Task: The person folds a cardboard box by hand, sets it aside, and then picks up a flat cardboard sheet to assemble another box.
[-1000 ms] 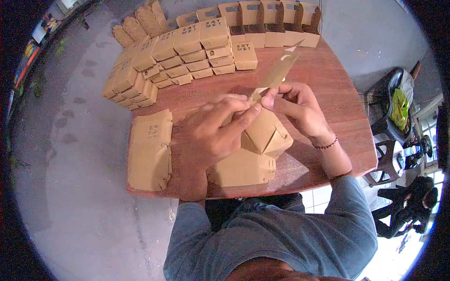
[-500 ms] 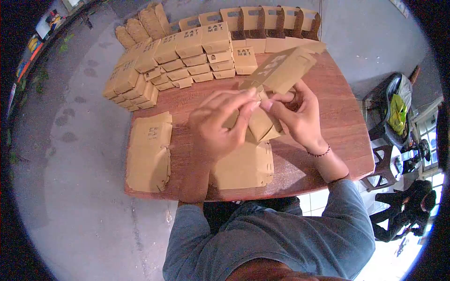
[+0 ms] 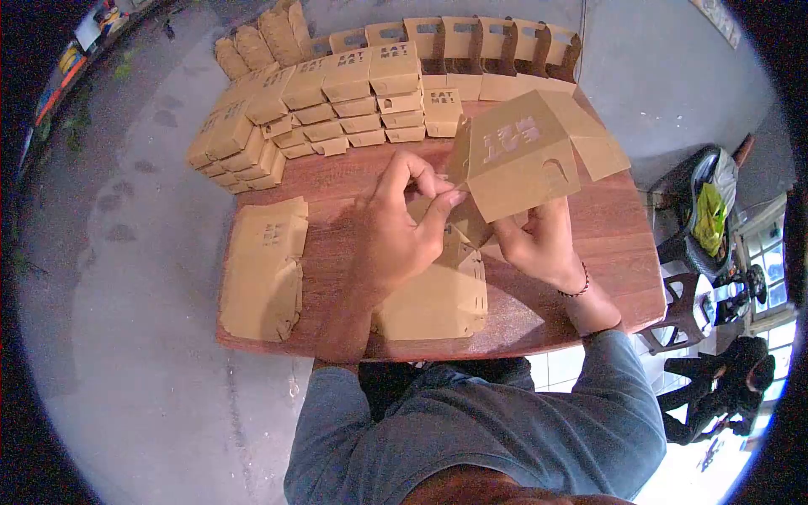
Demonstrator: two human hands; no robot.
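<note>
A partly folded brown cardboard box with "EAT ME!" on its lid is held above the table. My left hand pinches its left edge between thumb and fingers. Under the raised lid, my right hand grips the box, its fingertips partly hidden by the lid flap. Flat cardboard blanks lie beneath my hands near the table's front edge. Another pile of flat blanks rests at the left front, printed side up.
Stacked closed boxes fill the back left of the wooden table. Handled carriers line the back. At the right are a stool, a chair with a yellow-green bag and a person in dark clothes.
The held box has turned so its printed lid and front flap face the camera, tilted to the right. My right hand has moved lower, under the lid.
</note>
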